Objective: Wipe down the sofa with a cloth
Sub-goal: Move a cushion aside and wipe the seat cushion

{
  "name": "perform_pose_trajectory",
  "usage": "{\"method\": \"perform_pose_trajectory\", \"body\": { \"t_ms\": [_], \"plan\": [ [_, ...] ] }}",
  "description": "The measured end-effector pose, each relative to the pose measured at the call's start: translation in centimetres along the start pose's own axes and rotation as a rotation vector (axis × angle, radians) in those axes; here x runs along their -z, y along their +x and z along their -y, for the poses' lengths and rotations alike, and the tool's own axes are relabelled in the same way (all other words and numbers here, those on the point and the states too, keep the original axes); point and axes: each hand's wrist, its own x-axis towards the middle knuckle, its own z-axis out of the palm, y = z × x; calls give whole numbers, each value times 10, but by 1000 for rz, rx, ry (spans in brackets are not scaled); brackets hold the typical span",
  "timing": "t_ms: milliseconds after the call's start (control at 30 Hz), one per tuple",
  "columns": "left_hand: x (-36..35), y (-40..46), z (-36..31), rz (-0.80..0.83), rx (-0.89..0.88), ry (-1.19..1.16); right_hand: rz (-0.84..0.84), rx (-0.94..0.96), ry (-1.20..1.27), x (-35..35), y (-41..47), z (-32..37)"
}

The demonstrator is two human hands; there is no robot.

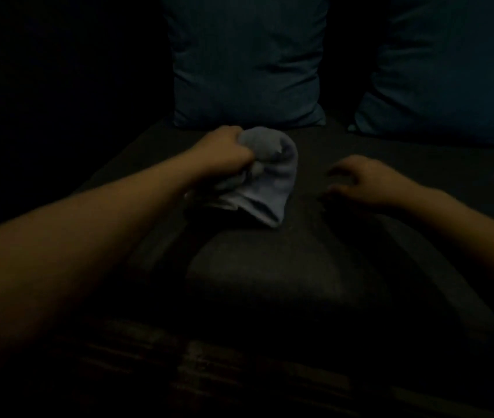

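The scene is very dark. My left hand (pixel 224 152) grips a bunched pale blue-grey cloth (pixel 267 179) in a fist, and the cloth hangs down onto the dark sofa seat (pixel 285 267). My right hand (pixel 360 182) rests on the seat to the right of the cloth, fingers loosely curled and spread, holding nothing. Both forearms reach in from the bottom corners.
Two dark blue cushions stand against the sofa back: one (pixel 245 61) straight behind the cloth, another (pixel 451 70) at the right. The left side is too dark to make out. A dim patterned surface (pixel 209 372) shows near the bottom edge.
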Motion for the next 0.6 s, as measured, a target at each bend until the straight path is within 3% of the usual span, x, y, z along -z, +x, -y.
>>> {"method": "perform_pose_trajectory", "body": {
  "t_ms": [67, 200, 333, 467, 600],
  "plan": [
    [-10, 38, 4, -23, 107, 120, -66, -182, -91, 4, 3, -34],
    [-54, 73, 7, 204, 255, 172, -147, -459, -209, -14, -21, -96],
    [-83, 99, 1, 147, 283, 390, -193, -531, -159, -51, -35, -122],
    [-95, 103, 5, 98, 84, 391, -132, -519, -214, -54, -27, -128],
    [-105, 38, -11, 116, -179, 439, -117, -543, -203, -53, -30, -129]
  ]
}}
